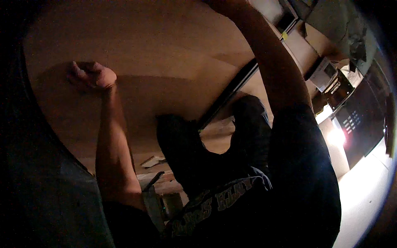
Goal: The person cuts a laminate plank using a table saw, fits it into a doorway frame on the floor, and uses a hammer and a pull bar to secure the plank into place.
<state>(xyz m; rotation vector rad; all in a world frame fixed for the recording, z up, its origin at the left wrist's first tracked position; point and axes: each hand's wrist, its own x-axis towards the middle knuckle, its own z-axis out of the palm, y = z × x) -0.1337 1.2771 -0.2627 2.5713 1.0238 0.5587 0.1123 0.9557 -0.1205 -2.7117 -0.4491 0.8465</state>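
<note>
A large brown wooden panel (pixel 165 45) fills the upper left and middle of the head view. My left hand (pixel 93 76) is at its left part, fingers bent and the thumb apart from them, with nothing visible between them. The hand seems to rest against the panel and casts a shadow there. My right arm reaches up past the panel's right side. Only part of my right hand (pixel 229 6) shows at the top edge, dark and cut off, so its fingers are hidden.
A dark strip with a pale line (pixel 237 84) runs slantwise along the panel, near my bent knees (pixel 248 109). At the right are a box with a pale face (pixel 324 75), a bright lamp (pixel 337 137) and a dark slotted panel (pixel 359 124). Small wooden pieces (pixel 152 161) lie lower left.
</note>
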